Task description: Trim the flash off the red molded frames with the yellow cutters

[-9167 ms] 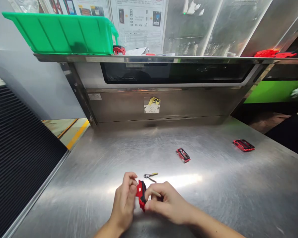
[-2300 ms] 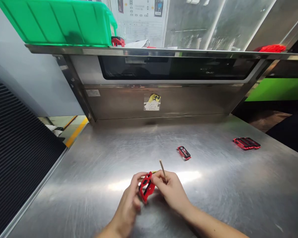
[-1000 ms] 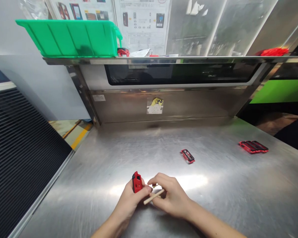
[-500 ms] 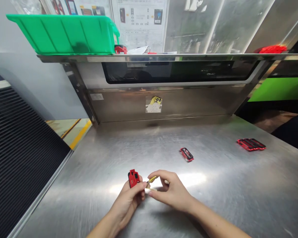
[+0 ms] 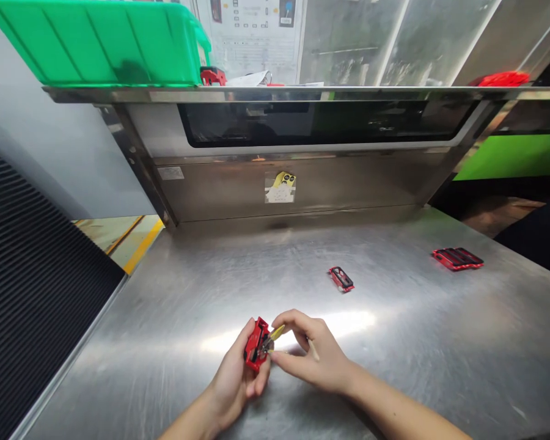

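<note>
A red and black part [image 5: 255,346] is held in my left hand [image 5: 233,374], its fingers wrapped round the sides. My right hand [image 5: 316,353] pinches small yellow-handled pliers [image 5: 276,333], whose metal tip reaches the right side of that part. What the tip touches there is too small to tell. Beyond my hands, a similar red and black part [image 5: 341,279] lies on the metal table [image 5: 201,275]. Several more red and black parts [image 5: 458,258] lie side by side farther right.
A green bin [image 5: 105,46] stands on the metal shelf [image 5: 302,94] above the table, beside a red piece [image 5: 213,76]. A yellow picture in a clear sleeve [image 5: 280,187] is fixed to the back panel. Black ribbed material [image 5: 41,287] is at the left.
The red part in my left hand has turned and now shows its narrow side. The pliers' tip has come onto it. The whole view has shifted slightly.
</note>
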Motion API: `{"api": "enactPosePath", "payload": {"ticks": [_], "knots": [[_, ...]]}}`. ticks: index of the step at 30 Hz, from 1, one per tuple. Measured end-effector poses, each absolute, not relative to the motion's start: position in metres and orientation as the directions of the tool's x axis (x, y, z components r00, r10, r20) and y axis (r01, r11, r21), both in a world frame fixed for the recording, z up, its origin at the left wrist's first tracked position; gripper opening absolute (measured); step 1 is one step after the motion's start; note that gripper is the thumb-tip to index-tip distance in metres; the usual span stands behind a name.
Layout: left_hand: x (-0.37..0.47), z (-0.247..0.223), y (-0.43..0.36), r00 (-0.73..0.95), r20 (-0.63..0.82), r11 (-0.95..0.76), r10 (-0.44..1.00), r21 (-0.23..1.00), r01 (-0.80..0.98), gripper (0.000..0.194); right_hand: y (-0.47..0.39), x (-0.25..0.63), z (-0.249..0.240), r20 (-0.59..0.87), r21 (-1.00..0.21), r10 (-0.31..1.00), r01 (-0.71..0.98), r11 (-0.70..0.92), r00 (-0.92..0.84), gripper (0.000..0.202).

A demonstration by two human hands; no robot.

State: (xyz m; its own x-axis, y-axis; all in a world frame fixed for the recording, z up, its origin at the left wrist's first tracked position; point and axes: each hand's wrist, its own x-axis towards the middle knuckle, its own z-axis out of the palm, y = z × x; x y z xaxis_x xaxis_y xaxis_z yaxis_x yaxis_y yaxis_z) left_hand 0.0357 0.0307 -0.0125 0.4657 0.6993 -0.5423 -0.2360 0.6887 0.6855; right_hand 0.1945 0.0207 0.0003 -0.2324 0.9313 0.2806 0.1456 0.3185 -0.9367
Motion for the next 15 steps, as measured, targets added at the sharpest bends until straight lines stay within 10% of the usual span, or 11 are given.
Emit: {"api": "enactPosePath", "payload": {"ticks": [15], "knots": [[0.0425,-0.0060,0.0251,0.337,-0.592,0.655,0.732,0.748,-0.110,0.066,0.0179,0.1949,-0.0029,0.405,-0.822,0.831,0.245,0.514,-0.382,0.011]]}}
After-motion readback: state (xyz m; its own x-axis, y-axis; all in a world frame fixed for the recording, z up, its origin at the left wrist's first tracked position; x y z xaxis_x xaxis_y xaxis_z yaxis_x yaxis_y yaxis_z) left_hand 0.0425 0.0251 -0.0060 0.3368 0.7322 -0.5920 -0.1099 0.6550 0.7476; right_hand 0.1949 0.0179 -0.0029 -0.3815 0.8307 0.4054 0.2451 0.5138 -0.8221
